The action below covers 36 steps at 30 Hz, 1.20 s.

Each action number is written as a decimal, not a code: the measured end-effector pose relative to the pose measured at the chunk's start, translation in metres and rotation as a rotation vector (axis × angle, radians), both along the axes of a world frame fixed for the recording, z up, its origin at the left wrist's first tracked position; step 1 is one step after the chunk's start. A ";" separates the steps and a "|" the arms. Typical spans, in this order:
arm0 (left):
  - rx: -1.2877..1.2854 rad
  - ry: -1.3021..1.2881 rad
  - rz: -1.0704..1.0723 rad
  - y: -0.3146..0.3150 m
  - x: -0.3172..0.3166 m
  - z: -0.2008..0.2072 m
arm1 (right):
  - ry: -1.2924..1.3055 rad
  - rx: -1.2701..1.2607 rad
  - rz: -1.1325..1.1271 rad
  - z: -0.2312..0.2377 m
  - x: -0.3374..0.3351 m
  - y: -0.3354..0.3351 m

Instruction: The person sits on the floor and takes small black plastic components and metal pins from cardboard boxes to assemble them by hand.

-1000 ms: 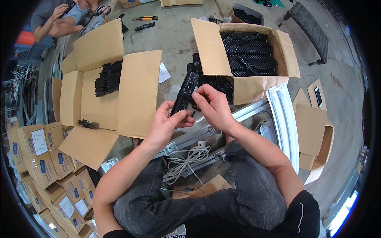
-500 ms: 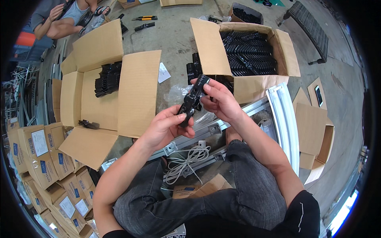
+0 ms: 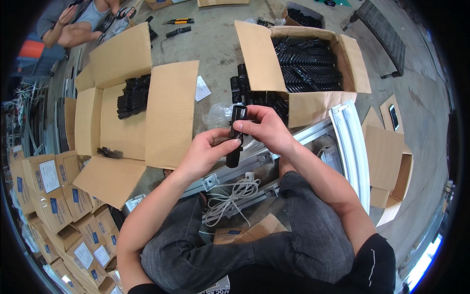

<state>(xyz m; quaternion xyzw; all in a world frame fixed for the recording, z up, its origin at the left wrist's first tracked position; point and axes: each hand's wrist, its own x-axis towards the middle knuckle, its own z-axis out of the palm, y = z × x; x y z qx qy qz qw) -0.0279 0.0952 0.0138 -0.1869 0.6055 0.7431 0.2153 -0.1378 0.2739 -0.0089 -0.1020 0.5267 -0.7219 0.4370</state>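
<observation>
A glossy black jointed plastic bracket [image 3: 234,158] is held upright in front of me, between both hands. The thumb and fingers of my left hand [image 3: 211,148] close on its middle and lower part. Higher up, my right hand [image 3: 264,128] pinches it near the top end. Behind my hands, more black brackets [image 3: 240,83] lie in a pile beside an open carton [image 3: 313,104] packed with rows of the same parts. To the left, another open carton [image 3: 171,115] contains a stack of black brackets [image 3: 133,98] and one loose piece [image 3: 109,153].
White metal rails [image 3: 348,147] and a coiled pale cable [image 3: 230,198] lie close to my legs. Small cartons [image 3: 54,196] are stacked at left. A phone [image 3: 393,117] rests on cardboard at right. Another person [image 3: 73,24] sits at the far left; a cutter knife [image 3: 179,21] lies on the floor.
The bracket has turned from a slant to nearly upright. My right hand has moved slightly down, and my left-hand fingers have shifted round the part.
</observation>
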 end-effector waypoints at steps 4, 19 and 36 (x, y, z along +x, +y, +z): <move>0.063 -0.007 0.052 -0.003 0.002 -0.003 | 0.066 0.021 -0.005 0.006 -0.001 -0.003; 0.123 0.010 0.143 0.004 0.005 0.000 | -0.057 -0.040 -0.045 -0.002 -0.001 -0.001; -0.090 -0.006 0.087 0.007 -0.001 0.019 | 0.063 0.056 -0.013 0.002 0.004 -0.002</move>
